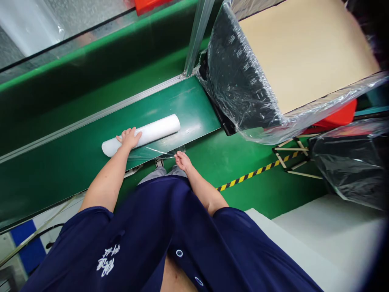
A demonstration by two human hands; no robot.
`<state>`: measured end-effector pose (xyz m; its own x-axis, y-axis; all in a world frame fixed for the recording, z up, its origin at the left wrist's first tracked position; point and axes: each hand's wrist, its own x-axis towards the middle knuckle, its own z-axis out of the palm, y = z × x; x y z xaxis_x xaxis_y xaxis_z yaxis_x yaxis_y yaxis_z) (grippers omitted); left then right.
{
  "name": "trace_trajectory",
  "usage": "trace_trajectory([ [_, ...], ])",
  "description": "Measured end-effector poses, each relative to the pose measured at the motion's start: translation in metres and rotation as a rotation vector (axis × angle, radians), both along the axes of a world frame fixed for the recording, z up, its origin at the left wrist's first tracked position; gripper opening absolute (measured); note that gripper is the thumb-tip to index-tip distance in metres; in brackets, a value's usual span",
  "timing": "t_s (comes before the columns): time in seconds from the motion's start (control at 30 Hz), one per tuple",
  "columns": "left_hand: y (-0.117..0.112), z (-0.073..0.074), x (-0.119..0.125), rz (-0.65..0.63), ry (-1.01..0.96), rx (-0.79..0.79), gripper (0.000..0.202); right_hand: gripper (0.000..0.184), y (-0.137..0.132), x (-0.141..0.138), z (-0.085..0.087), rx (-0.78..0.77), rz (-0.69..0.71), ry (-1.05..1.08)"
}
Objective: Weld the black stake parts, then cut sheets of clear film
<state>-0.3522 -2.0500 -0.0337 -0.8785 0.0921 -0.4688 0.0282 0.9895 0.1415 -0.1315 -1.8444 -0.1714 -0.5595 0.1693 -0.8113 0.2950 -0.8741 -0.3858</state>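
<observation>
A white roll of clear plastic film [158, 129] lies slantwise on the green bench top [194, 103]. My left hand [129, 139] rests over the roll's left half, fingers spread across its surface. From the roll, a thin sheet of transparent film [152, 152] stretches toward the bench's front edge. My right hand [182, 161] is closed in a pinch on the corner of this sheet, just off that edge. Part of the sheet is hard to make out against the green surface.
A plastic-wrapped dark bin [243, 77] with a cardboard sheet [306, 48] on top stands at the bench's right end. A metal post [197, 36] rises behind. Yellow-black floor tape [255, 173], a rod frame [299, 158] and another wrapped bin [352, 162] are on the right.
</observation>
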Motion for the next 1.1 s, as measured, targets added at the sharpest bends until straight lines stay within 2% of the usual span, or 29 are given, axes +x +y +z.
trace_trajectory([
  [0.33,-0.003,-0.001,-0.002,-0.058,0.003,0.021,0.069,0.028,-0.009,0.027,0.005,0.067,0.112,0.022],
  [0.53,0.0,0.003,-0.006,-0.041,-0.015,0.005,0.068,0.041,-0.014,0.029,0.002,0.147,0.164,0.006],
  [0.7,0.001,0.005,-0.007,-0.043,-0.013,0.008,0.066,0.039,-0.01,0.033,-0.004,0.261,0.205,-0.011],
  [0.9,-0.002,-0.001,-0.007,-0.039,-0.001,0.026,0.068,0.034,-0.003,0.021,-0.014,0.371,0.25,-0.06],
  [1.1,-0.001,-0.003,0.001,-0.02,0.058,0.063,0.063,0.034,0.0,0.009,-0.013,0.367,0.289,-0.117],
])
